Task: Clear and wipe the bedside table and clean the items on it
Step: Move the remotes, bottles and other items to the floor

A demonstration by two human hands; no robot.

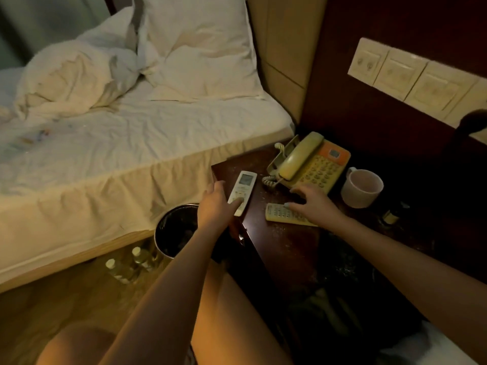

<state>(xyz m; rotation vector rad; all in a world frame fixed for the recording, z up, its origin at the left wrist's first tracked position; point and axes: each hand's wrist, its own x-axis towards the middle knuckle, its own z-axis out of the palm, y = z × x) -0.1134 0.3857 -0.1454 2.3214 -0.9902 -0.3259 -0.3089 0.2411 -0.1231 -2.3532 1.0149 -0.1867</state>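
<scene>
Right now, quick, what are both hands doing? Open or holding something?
Left hand: open, thumb touching the white remote.
Right hand: open, fingers spread over the beige remote, gripping nothing.

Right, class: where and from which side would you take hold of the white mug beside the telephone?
Probably round its body, from the near right: the mug stands upright, and its handle points back toward the telephone, awkward to reach.
</scene>
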